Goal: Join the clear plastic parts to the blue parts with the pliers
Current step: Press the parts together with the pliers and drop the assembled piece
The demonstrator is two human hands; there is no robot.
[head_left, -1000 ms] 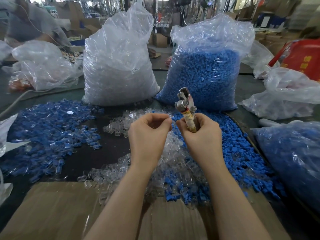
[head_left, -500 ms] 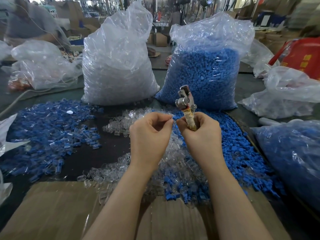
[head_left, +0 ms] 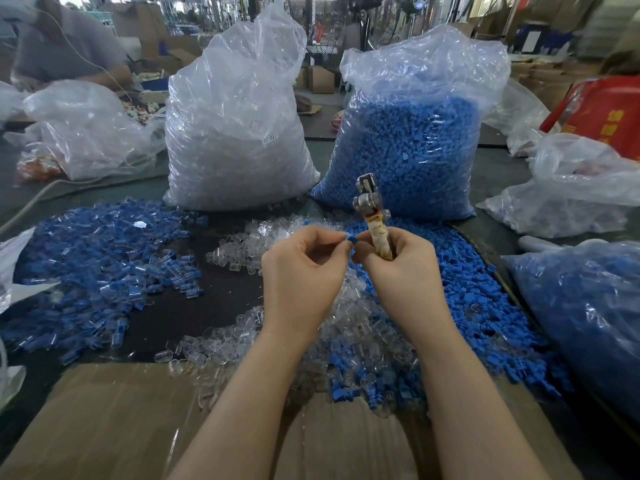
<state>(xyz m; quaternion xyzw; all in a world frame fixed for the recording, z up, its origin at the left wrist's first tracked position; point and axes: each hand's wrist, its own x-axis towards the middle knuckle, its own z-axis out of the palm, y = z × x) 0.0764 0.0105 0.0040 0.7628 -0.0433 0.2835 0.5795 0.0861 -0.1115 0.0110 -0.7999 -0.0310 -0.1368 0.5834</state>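
The left hand (head_left: 301,271) and right hand (head_left: 398,268), gripping the pliers (head_left: 372,216), now pinch a blue part (head_left: 352,240) newly visible between them, probably being fitted.

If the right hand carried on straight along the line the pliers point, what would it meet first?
The right hand holds the pliers pointing up and away. On that line, the bag of blue parts comes first, though depth is unclear and the tip may pass above it.

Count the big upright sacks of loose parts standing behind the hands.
2. The sack of clear parts stands back left; the sack of blue parts stands back right, behind the pliers. Other bags lie at the edges, contents unclear.
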